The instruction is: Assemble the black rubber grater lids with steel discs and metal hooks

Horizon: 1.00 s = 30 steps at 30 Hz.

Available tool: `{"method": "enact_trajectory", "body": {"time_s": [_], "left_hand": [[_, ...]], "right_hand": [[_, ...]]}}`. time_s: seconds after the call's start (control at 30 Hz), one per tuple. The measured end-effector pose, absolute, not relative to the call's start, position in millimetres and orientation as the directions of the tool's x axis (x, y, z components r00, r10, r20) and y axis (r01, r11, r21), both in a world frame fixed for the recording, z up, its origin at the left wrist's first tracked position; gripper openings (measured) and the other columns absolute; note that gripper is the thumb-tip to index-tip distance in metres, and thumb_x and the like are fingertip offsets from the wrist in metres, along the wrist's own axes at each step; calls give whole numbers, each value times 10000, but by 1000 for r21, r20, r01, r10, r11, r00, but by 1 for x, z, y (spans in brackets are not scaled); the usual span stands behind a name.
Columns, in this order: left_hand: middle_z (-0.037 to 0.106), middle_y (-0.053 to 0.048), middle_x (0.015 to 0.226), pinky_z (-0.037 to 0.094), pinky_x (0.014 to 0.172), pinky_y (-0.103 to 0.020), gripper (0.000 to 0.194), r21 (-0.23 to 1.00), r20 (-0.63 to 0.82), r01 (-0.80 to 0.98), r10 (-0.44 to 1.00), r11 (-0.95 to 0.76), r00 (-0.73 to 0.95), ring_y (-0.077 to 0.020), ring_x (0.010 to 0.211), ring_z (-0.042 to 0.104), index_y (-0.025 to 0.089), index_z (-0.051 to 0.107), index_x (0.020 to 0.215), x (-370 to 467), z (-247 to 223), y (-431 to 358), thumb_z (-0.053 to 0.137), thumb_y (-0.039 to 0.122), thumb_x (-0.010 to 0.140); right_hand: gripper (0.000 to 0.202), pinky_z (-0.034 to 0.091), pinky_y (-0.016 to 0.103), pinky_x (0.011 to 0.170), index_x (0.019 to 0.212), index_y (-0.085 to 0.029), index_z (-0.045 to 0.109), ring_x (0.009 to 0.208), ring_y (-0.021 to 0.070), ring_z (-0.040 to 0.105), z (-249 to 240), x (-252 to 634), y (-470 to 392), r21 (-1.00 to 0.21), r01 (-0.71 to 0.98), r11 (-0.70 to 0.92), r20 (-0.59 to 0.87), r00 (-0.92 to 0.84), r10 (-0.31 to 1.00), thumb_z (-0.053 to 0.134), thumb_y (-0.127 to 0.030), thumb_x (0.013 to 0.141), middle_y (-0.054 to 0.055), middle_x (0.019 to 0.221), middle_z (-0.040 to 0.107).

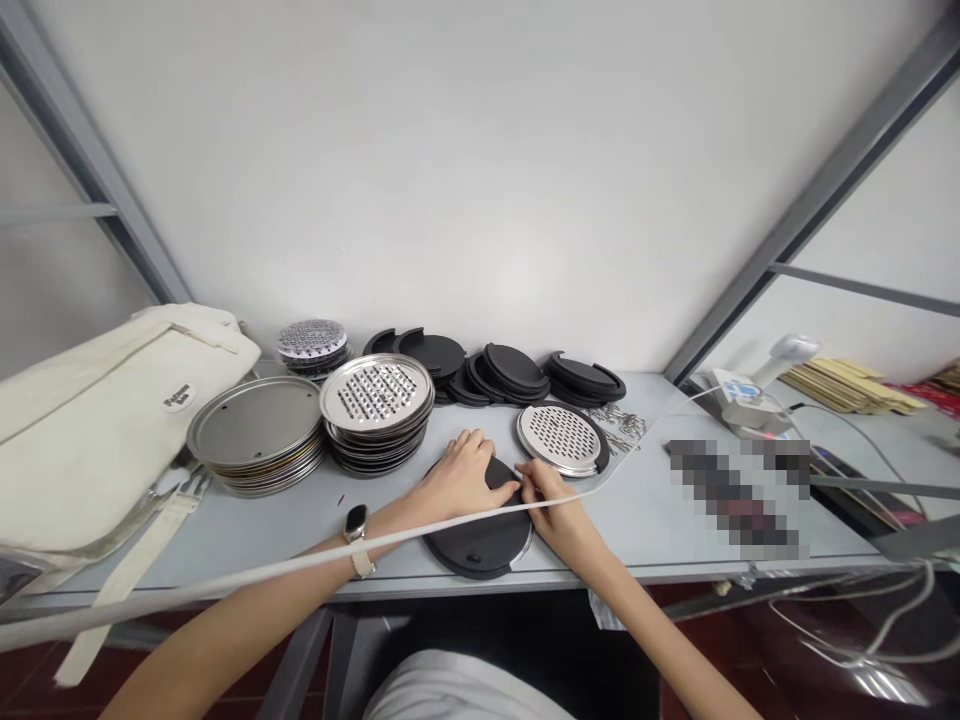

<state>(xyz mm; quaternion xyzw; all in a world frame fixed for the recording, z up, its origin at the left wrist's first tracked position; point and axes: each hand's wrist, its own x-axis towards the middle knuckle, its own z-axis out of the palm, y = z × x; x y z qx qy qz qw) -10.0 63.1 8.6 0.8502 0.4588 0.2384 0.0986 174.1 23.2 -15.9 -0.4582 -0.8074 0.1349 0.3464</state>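
A round black plastic disc [480, 545] lies near the table's front edge, with a thin shiny rim showing at its right side. My left hand [471, 472] rests over its upper part, fingers bent at the far edge and thumb pointing right. At the disc's right edge, my right hand [551, 495] has thumb and forefinger pinched together close to my left thumb. Whatever is between those fingertips is hidden. Just beyond my right hand sits a round metal grater plate [562, 437] in a black holder. Small metal hooks [622, 425] lie in a pile beside it.
Stacked grater plates [377, 393] and smooth metal discs [255, 420] stand left. Black round holders [514, 370] lie along the wall. A cream bag [112, 430] fills the left end. A white cable [285, 562] crosses before my arms. A white device [750, 400] stands right.
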Motion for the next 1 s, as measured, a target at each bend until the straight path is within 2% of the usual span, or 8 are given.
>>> {"method": "enact_trajectory", "body": {"time_s": [0.1, 0.27, 0.33, 0.47, 0.67, 0.77, 0.87, 1.0], "left_hand": [[501, -95, 994, 393, 913, -432, 335, 369, 338, 762, 841, -532, 423, -279, 1024, 465, 172, 523, 884, -13, 10, 66, 548, 493, 792], [504, -89, 989, 394, 915, -421, 333, 373, 352, 732, 817, -570, 457, -270, 1018, 467, 171, 522, 885, -15, 13, 66, 556, 490, 794], [505, -87, 983, 399, 911, -417, 338, 380, 345, 721, 812, -580, 471, -264, 1008, 474, 170, 524, 882, -15, 15, 64, 560, 494, 792], [504, -76, 963, 415, 894, -397, 342, 394, 306, 685, 790, -613, 531, -250, 984, 481, 175, 532, 858, -18, 21, 64, 571, 507, 779], [504, -57, 921, 426, 869, -371, 338, 383, 289, 629, 734, -677, 614, -234, 952, 480, 181, 528, 850, -23, 31, 65, 588, 504, 769], [504, -55, 912, 427, 855, -368, 330, 388, 282, 612, 721, -689, 633, -231, 940, 480, 181, 535, 872, -23, 34, 64, 590, 491, 773], [504, -58, 920, 424, 852, -370, 332, 384, 284, 603, 711, -699, 643, -233, 940, 479, 182, 544, 902, -23, 33, 64, 594, 484, 773], [508, -64, 936, 420, 867, -377, 333, 358, 277, 610, 704, -707, 654, -237, 954, 477, 177, 544, 915, -24, 33, 65, 580, 483, 788]], "right_hand": [[159, 454, 369, 743, 1000, -218, 479, 836, 224, 520, -15, 179, 17, -475, 664, 577, 453, -378, 807, 365, -164, 903, 78, 883, 548], [234, 462, 375, 795, 1153, -207, 410, 938, 231, 548, -14, 182, 18, -553, 669, 497, 466, -246, 850, 337, -193, 932, 115, 1028, 557], [257, 458, 392, 821, 1186, -200, 398, 971, 243, 546, -15, 181, 19, -526, 684, 506, 483, -250, 839, 356, -205, 933, 127, 1066, 558], [254, 457, 410, 830, 1176, -193, 427, 972, 259, 551, -17, 179, 21, -437, 717, 543, 553, -261, 791, 376, -200, 928, 131, 1034, 583], [238, 462, 398, 806, 1161, -178, 428, 942, 250, 549, -17, 179, 22, -415, 739, 531, 562, -251, 788, 366, -188, 932, 128, 1003, 576], [170, 457, 379, 765, 1080, -178, 456, 885, 243, 535, -18, 179, 23, -385, 767, 513, 540, -263, 800, 381, -193, 929, 108, 926, 574], [70, 444, 354, 720, 908, -194, 467, 816, 229, 520, -19, 179, 24, -374, 792, 482, 506, -262, 822, 399, -204, 923, 80, 835, 558], [154, 414, 320, 653, 761, -213, 395, 716, 204, 494, -22, 179, 24, -358, 823, 442, 490, -237, 839, 404, -213, 914, 51, 743, 520]]}}
